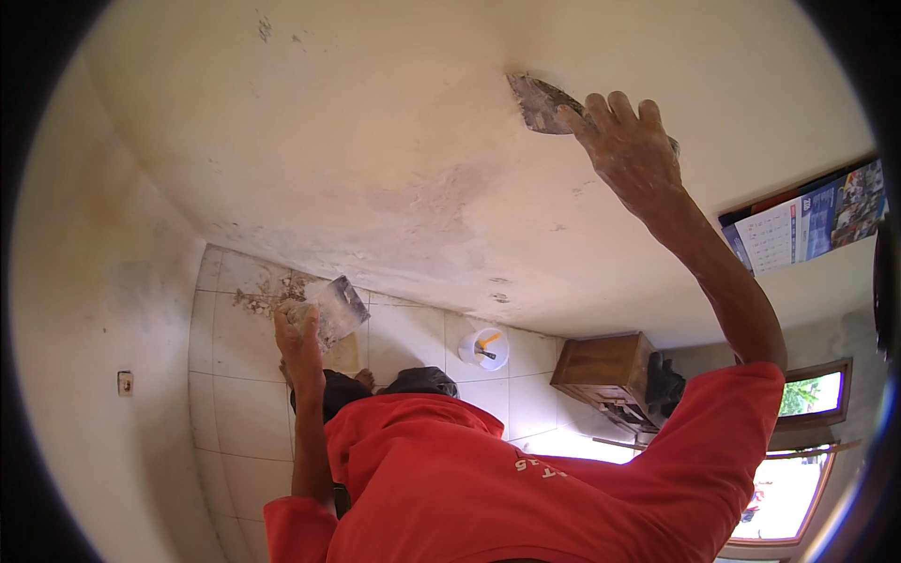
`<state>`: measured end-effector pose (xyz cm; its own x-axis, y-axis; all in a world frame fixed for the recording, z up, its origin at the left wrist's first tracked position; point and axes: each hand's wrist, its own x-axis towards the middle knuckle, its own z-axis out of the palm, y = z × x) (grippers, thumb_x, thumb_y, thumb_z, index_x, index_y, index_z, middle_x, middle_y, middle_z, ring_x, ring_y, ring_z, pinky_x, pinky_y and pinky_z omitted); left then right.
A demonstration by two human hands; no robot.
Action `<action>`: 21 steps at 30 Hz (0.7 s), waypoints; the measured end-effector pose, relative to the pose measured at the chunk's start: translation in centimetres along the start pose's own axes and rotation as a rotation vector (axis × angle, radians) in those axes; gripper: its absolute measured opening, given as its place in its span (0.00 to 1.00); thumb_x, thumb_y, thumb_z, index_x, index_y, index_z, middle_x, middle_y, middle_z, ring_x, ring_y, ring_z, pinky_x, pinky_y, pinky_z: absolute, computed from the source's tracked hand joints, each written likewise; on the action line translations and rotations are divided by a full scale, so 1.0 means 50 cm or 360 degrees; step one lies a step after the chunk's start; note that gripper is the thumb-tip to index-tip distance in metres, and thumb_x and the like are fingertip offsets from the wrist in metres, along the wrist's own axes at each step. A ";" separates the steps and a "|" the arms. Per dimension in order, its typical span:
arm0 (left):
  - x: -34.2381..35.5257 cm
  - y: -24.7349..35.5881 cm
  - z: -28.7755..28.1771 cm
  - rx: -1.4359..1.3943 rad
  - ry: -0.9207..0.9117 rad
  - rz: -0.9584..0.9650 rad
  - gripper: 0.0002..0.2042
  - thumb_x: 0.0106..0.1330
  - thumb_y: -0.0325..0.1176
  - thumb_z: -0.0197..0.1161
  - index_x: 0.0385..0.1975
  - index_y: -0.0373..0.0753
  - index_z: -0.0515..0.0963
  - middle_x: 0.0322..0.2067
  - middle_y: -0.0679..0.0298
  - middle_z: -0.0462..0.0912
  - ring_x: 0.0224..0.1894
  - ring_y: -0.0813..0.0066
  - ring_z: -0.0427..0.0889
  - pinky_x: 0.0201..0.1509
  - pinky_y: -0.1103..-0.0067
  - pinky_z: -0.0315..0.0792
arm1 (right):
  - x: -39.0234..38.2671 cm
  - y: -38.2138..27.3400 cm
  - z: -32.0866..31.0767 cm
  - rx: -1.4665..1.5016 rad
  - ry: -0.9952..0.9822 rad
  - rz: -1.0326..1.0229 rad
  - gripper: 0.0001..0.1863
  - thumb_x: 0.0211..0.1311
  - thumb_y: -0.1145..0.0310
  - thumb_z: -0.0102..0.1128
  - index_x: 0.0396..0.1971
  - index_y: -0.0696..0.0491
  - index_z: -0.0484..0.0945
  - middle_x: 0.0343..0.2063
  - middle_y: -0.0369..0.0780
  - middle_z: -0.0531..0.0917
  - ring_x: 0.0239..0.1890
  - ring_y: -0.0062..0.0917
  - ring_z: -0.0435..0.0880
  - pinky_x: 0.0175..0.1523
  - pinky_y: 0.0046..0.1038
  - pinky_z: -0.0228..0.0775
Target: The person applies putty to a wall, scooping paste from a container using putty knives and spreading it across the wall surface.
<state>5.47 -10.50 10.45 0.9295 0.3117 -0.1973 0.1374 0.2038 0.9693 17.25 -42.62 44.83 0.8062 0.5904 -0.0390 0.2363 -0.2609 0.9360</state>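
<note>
Trowel (pixel 544 105), head view (only one here): it's high up at the wall (pixel 375 113), blade out to the left of the right hand (pixel 636 150). Far edge looks up against the plaster; can't confirm contact along its full length.

Step, my read: a working pass on the wall surface, spreading or scraping (can't tell which). Next move probably calls for a steady blade angle and even pressure, with the left hand kept level so nothing slides off.

Right grip: closed around the trowel's handle, thumb toward the blade, other fingers bent, handle end poking out behind. Left grip: left hand (pixel 300 342) low, clamped on the near end of a flat plate (pixel 343 310) with whitish smears, held above the tiled floor (pixel 408 333). White bucket (pixel 468 353) stands on the tiles, yellow-handled tool (pixel 489 340) in it.
</note>
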 end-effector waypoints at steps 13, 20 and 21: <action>0.014 -0.060 -0.015 -0.0006 -0.0005 0.0003 0.13 0.66 0.32 0.58 0.45 0.33 0.69 0.39 0.60 0.74 0.41 0.73 0.72 0.47 0.77 0.68 | -0.098 0.095 0.076 0.0105 0.0143 0.0188 0.27 0.51 0.71 0.65 0.54 0.39 0.75 0.38 0.30 0.74 0.40 0.23 0.73 0.36 0.30 0.65; 0.002 -0.037 -0.020 0.0268 0.0017 -0.0056 0.17 0.65 0.34 0.59 0.49 0.31 0.69 0.42 0.56 0.75 0.43 0.68 0.73 0.50 0.74 0.68 | -0.181 0.102 0.035 0.0157 0.0157 0.0374 0.29 0.53 0.74 0.62 0.58 0.39 0.74 0.35 0.33 0.73 0.36 0.24 0.73 0.34 0.30 0.64; 0.007 -0.065 -0.027 0.0254 0.0028 -0.0056 0.17 0.65 0.34 0.59 0.49 0.31 0.69 0.42 0.56 0.75 0.43 0.68 0.73 0.50 0.74 0.68 | -0.178 0.092 0.033 0.0295 0.0227 0.0416 0.30 0.53 0.74 0.62 0.59 0.39 0.73 0.35 0.34 0.73 0.36 0.24 0.74 0.33 0.31 0.65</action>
<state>4.87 -9.78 7.05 0.9173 0.3232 -0.2326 0.2235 0.0655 0.9725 12.07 -50.35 48.90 0.7714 0.5829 0.2551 0.1371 -0.5438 0.8280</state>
